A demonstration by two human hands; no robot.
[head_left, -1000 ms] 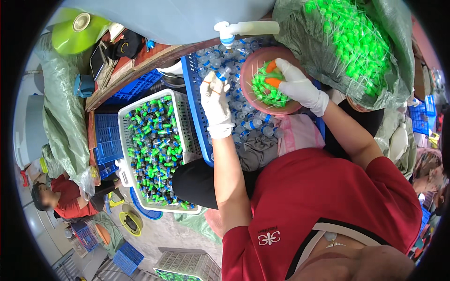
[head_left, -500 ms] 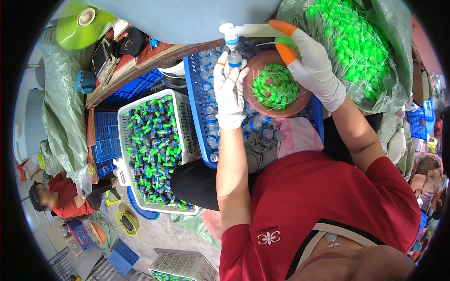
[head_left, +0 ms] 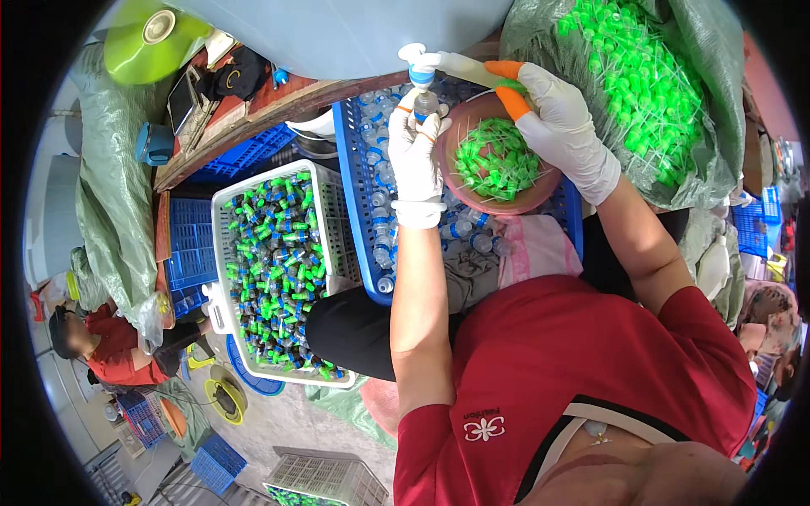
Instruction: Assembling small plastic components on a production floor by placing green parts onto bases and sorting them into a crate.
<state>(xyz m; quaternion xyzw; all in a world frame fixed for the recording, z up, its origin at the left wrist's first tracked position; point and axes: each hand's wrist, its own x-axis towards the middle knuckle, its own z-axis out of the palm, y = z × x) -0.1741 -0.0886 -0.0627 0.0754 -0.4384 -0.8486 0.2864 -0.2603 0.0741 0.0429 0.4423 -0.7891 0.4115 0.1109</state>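
Observation:
My left hand (head_left: pixel 416 160), in a white glove with thin orange bands, grips a small clear bottle (head_left: pixel 427 104). The bottle is upright, right below a white tap (head_left: pixel 413 56) with a blue ring. A long pale piece (head_left: pixel 460 67) runs from the tap to my right hand (head_left: pixel 564 128), whose white glove has orange finger covers. Those fingers are closed around a green cap (head_left: pixel 511 86), partly hidden. Below them, a reddish-brown bowl (head_left: pixel 548 187) holds green caps with thin white stems (head_left: pixel 498 160). It rests on a blue basket (head_left: pixel 348 160) of clear blue-banded bottles (head_left: pixel 380 232).
A pale tank (head_left: pixel 337 34) stands ahead. To the left, a white crate (head_left: pixel 221 253) holds dark green-capped bottles. A sack (head_left: pixel 717 101) of green caps lies at the right. On my lap is a pink-and-white cloth (head_left: pixel 540 244). Another person (head_left: pixel 118 346) sits far left.
My right fingers have come down onto the pale piece from just above it, still with the green cap. The bottle stays under the tap in my left hand, and its contents look darker.

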